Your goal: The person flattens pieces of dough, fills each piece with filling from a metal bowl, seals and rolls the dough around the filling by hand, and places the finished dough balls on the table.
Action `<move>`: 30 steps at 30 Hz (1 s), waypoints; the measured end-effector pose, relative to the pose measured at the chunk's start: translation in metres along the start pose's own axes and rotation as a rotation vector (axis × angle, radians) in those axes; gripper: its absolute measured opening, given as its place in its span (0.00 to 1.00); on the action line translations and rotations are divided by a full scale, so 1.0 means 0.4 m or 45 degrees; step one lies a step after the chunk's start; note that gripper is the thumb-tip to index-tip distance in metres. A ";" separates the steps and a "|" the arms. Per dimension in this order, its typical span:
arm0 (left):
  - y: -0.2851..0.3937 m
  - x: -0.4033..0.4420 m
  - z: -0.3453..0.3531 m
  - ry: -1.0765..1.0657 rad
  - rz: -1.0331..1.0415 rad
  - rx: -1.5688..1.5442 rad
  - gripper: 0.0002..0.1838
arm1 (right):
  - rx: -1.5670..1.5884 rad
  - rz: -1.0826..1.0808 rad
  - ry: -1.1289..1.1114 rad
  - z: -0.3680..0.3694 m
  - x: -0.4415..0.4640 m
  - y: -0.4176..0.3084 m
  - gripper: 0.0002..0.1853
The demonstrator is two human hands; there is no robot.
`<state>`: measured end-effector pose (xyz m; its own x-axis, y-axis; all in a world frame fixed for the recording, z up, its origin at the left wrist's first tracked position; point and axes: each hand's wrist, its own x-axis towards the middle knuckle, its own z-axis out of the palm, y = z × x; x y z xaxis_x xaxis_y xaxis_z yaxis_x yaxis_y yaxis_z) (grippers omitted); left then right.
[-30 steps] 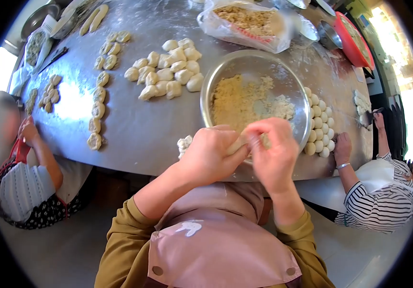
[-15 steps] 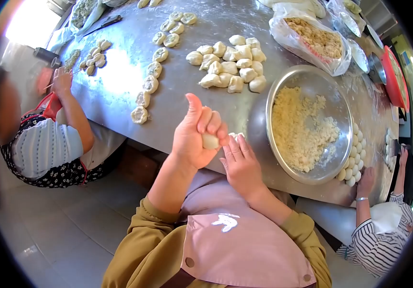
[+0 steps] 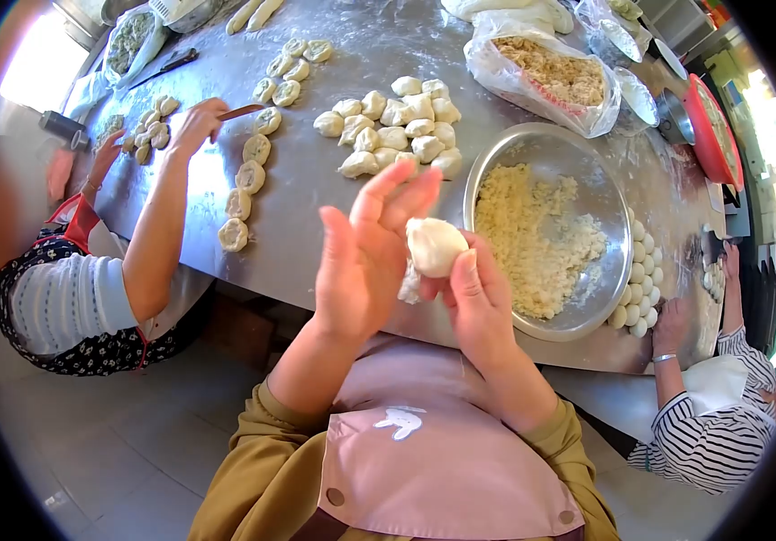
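A pale, rounded ball of dough (image 3: pixel 436 246) is pinched between the thumb and fingers of my right hand (image 3: pixel 483 311). My left hand (image 3: pixel 359 261) is raised beside it, fingers spread and palm turned toward the ball. Just below the ball, a white piece (image 3: pixel 410 284) shows between my hands, partly hidden. To the right stands a steel bowl (image 3: pixel 487 270) with yellowish, crumbly filling (image 3: pixel 532 243). Several lumps of dough (image 3: pixel 394 112) lie beyond my hands on the metal table (image 3: pixel 298 234).
At left, a co-worker's hand (image 3: pixel 199 126) holds a knife (image 3: pixel 240 112) near a row of flattened dough pieces (image 3: pixel 250 177). Another co-worker's hand (image 3: pixel 672 326) is by several smooth dough balls (image 3: pixel 640 279). A plastic bag of brown filling (image 3: pixel 559 77) and a red basin (image 3: pixel 717 135) sit at back right.
My left hand has opened from its curl around the dough. My right hand has risen from the table and now holds the ball. The co-worker at left has reached out with a knife.
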<state>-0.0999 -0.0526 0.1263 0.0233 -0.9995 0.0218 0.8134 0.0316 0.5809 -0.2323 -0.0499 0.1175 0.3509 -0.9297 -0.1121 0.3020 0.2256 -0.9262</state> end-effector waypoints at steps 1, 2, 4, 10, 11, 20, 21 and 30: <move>-0.016 0.011 0.016 0.152 0.180 0.321 0.39 | 0.016 0.067 -0.077 -0.008 -0.001 -0.005 0.23; -0.025 0.011 0.007 0.048 0.143 0.352 0.36 | 0.174 0.133 -0.165 -0.020 -0.006 0.001 0.23; -0.058 0.011 -0.034 -0.159 0.066 0.411 0.30 | 0.492 0.266 -0.341 -0.036 -0.012 0.014 0.25; -0.071 0.029 0.042 0.014 0.023 0.188 0.36 | -0.488 -0.541 0.147 0.010 0.008 -0.017 0.20; -0.056 0.027 0.087 0.118 -0.038 -0.058 0.37 | -0.341 -0.310 0.093 -0.013 -0.010 -0.037 0.22; -0.133 0.028 0.019 -0.369 0.276 0.730 0.25 | -0.462 -0.260 0.115 -0.058 -0.040 -0.031 0.26; -0.139 0.027 0.028 -0.358 0.271 0.875 0.34 | -0.441 -0.245 0.073 -0.078 -0.047 -0.066 0.23; -0.071 0.034 -0.048 -0.122 -0.054 0.591 0.35 | -0.176 -0.411 0.779 -0.672 -0.066 -0.283 0.22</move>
<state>-0.1114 -0.0672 0.0944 -0.0759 -0.9957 0.0527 0.4660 0.0113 0.8847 -0.5140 -0.1290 0.1287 -0.3109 -0.9499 0.0314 0.1774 -0.0905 -0.9800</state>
